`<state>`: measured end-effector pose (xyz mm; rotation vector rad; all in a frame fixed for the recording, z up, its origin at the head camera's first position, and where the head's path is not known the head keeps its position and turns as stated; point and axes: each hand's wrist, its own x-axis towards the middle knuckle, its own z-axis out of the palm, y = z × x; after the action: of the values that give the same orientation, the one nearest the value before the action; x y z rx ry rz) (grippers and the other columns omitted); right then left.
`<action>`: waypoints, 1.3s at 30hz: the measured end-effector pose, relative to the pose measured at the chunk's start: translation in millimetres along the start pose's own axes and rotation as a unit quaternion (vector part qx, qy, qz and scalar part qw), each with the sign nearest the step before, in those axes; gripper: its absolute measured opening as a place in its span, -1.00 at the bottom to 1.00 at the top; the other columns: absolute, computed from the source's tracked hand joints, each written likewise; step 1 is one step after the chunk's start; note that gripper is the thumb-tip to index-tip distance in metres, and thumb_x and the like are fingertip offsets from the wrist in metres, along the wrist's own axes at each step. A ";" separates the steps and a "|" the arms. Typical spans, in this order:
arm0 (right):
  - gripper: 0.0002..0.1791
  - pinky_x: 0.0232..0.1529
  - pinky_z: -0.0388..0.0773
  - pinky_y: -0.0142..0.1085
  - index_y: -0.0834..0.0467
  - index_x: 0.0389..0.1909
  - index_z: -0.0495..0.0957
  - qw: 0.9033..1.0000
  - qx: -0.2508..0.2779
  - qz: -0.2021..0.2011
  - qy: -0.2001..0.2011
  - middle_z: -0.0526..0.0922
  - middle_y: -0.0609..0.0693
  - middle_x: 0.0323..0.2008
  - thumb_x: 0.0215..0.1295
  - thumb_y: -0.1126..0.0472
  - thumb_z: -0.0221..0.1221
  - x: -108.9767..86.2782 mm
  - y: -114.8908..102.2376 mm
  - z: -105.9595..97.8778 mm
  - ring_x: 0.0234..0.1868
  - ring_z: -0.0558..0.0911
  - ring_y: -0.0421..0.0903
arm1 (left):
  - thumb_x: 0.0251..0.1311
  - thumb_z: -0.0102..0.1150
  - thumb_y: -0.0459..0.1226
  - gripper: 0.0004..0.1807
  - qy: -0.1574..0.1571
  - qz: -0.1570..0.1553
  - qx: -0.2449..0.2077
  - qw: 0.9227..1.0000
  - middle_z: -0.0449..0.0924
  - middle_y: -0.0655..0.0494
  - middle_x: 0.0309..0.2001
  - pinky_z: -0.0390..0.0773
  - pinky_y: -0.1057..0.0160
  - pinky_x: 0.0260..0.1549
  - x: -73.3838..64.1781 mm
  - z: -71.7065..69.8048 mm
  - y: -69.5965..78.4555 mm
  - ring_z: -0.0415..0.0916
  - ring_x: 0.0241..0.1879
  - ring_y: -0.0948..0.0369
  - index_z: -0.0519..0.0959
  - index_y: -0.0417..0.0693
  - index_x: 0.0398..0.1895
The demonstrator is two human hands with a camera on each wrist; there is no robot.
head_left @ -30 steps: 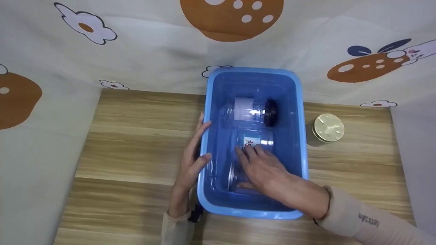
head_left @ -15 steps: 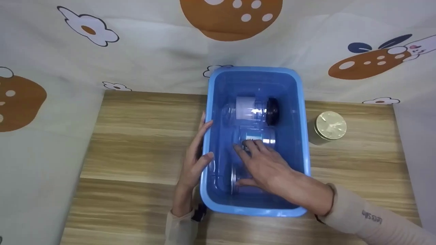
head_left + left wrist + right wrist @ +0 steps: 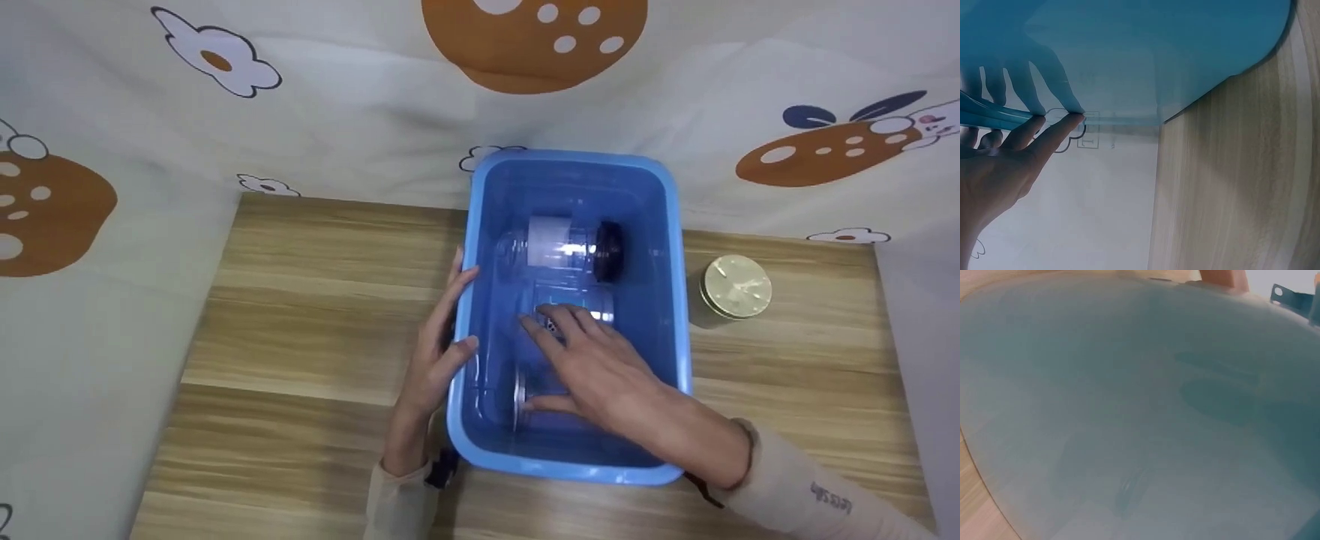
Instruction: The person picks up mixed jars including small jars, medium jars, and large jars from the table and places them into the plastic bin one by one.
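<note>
A blue plastic bin (image 3: 681,330) stands on the wooden surface with clear jars lying on their sides inside. My left hand (image 3: 431,367) is at the bin's left side, thumb and index tip at the rim; in the left wrist view its straight fingers touch the outer wall. My right hand (image 3: 592,367) reaches into the bin, fingers spread over the middle jar (image 3: 600,296) and partly covering its label. Its thumb lies over the front jar, beside that jar's silver lid (image 3: 520,397); the rest of that jar is mostly hidden. Behind lies a jar (image 3: 551,244) with a dark lid.
To the right of the bin stands a can (image 3: 737,286) with a pale gold top. Printed fabric (image 3: 360,97) hangs behind the wooden surface (image 3: 300,300) and along its sides. The bin's wall (image 3: 1129,394) fills most of the right wrist view.
The right hand's thumb and fingers have spread wider, and the fingers now cover more of the middle jar's label. The left hand keeps its place at the rim. The head view has shifted slightly.
</note>
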<state>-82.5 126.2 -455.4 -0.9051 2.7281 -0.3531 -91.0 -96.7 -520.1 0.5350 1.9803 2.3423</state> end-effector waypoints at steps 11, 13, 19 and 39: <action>0.06 0.22 0.43 0.14 0.06 0.49 0.25 0.996 -0.008 -0.019 0.086 0.33 0.18 0.38 0.07 -0.50 0.18 -11.0 4.2 -11.1 0.34 0.37 0.20 | 0.21 0.01 -0.24 -0.26 -0.002 -0.002 -0.013 1.000 -0.28 -0.04 0.61 0.08 -0.36 0.32 -1.7 1.6 -1.5 -0.22 0.56 0.05 0.18 -0.18 0.50; 0.07 0.22 0.43 0.14 0.05 0.49 0.24 0.996 -0.009 -0.019 0.092 0.32 0.17 0.38 0.07 -0.50 0.17 -11.3 4.8 -13.0 0.34 0.37 0.19 | 0.22 0.00 -0.24 -0.27 -0.003 0.001 -0.010 1.000 -0.27 -0.04 0.61 0.07 -0.36 0.32 -1.8 0.8 -1.3 -0.22 0.56 0.04 0.17 -0.20 0.50; 0.05 0.24 0.40 0.14 0.04 0.50 0.23 0.993 -0.002 -0.017 0.115 0.34 0.18 0.37 0.05 -0.37 0.33 -13.0 9.0 -18.8 0.34 0.37 0.20 | 0.22 0.00 -0.25 -0.27 0.002 0.000 -0.006 1.000 -0.22 0.07 0.61 0.10 -0.36 0.31 -2.0 -0.8 0.4 -0.21 0.56 0.05 0.19 -0.20 0.50; -0.13 0.17 0.40 0.16 0.03 0.38 0.42 0.974 0.042 -0.026 0.222 0.47 0.10 0.27 0.09 -0.30 0.32 -30.2 37.4 -31.9 0.23 0.46 0.14 | 0.15 -0.05 -0.35 -0.26 0.013 0.011 0.011 1.000 -0.22 0.01 0.61 0.02 -0.19 0.40 -1.6 -1.6 0.6 -0.24 0.57 0.06 0.21 -0.10 0.51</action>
<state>-89.4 178.5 -432.1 -0.9733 3.0600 -0.7579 -89.8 -98.7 -520.1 0.5331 2.0237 2.3561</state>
